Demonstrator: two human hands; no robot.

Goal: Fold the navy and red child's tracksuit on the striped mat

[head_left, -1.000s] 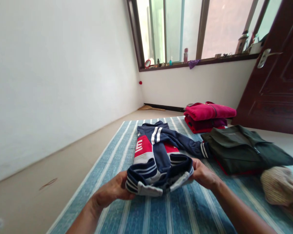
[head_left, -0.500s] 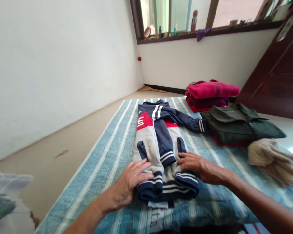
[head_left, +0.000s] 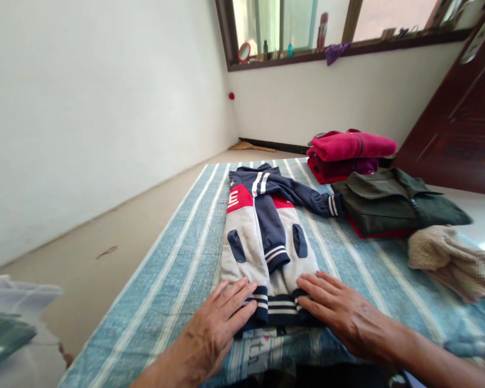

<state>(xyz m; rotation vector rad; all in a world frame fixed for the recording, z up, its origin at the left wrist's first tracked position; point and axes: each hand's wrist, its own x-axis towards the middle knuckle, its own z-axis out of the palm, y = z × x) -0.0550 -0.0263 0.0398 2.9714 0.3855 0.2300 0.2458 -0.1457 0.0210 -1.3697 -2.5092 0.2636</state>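
A navy, red and grey jacket (head_left: 246,242) lies on the blue striped bedsheet (head_left: 161,269), its front panels turned inward. One navy sleeve with a white-striped cuff is laid down along its middle; the other stretches out to the right. My left hand (head_left: 222,318) rests flat on the jacket's lower left corner, fingers extended over the striped hem. On the lower right corner lies my right hand (head_left: 335,304), palm down with fingers stretched out. Parts of the hem are hidden under both hands.
Right of the jacket lie a dark green folded garment (head_left: 396,202) and a beige knitted item (head_left: 440,253). Behind them is a stack of folded pink and maroon clothes (head_left: 351,148). A white wall (head_left: 105,108) runs along the left; a dark red door (head_left: 461,118) stands at right.
Both hands have moved down the jacket toward its hem. The right hand has left the pocket area and now lies flat on the lower corner; the hem looks flatter.
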